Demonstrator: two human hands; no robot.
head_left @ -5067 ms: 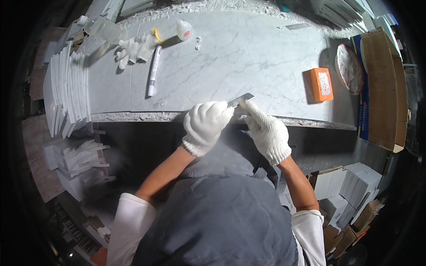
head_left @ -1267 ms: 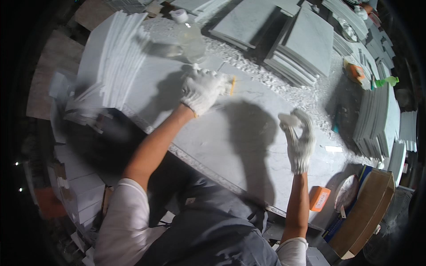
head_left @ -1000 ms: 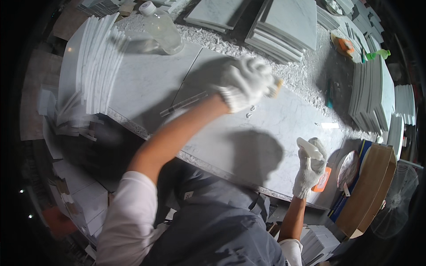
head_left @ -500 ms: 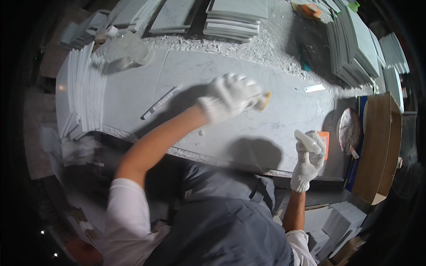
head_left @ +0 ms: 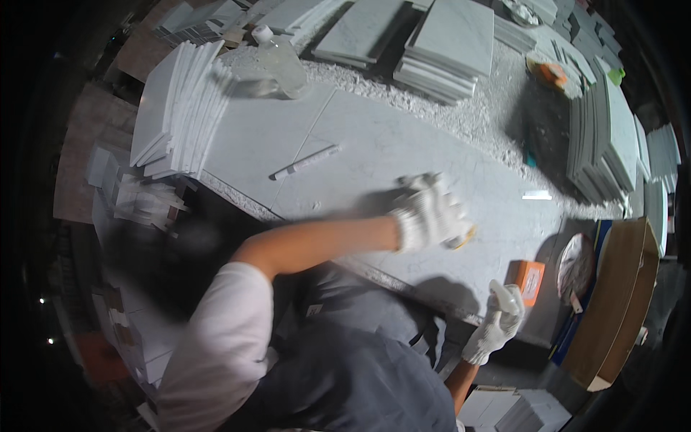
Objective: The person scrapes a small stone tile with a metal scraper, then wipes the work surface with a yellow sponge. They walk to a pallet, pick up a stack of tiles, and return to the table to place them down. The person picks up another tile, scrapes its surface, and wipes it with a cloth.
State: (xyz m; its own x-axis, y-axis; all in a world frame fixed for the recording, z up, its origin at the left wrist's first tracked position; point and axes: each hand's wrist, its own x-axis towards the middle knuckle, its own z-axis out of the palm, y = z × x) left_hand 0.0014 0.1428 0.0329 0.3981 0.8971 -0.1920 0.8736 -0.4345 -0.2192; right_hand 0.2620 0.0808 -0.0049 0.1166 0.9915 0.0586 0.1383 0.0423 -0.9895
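I've got the left hand (head_left: 430,216) palm-down over the bench (head_left: 403,147), grip clamped on a bunched cloth (head_left: 465,237), yellow edge out; bunching probably tucks it under the palm. Can't tell if it's touching. Right hand (head_left: 495,327): grip closed round a small bottle (head_left: 512,297) at the front edge near the orange box (head_left: 530,282), presumably to leave the left room. Marker (head_left: 305,162) lies well apart, likely out of the way.
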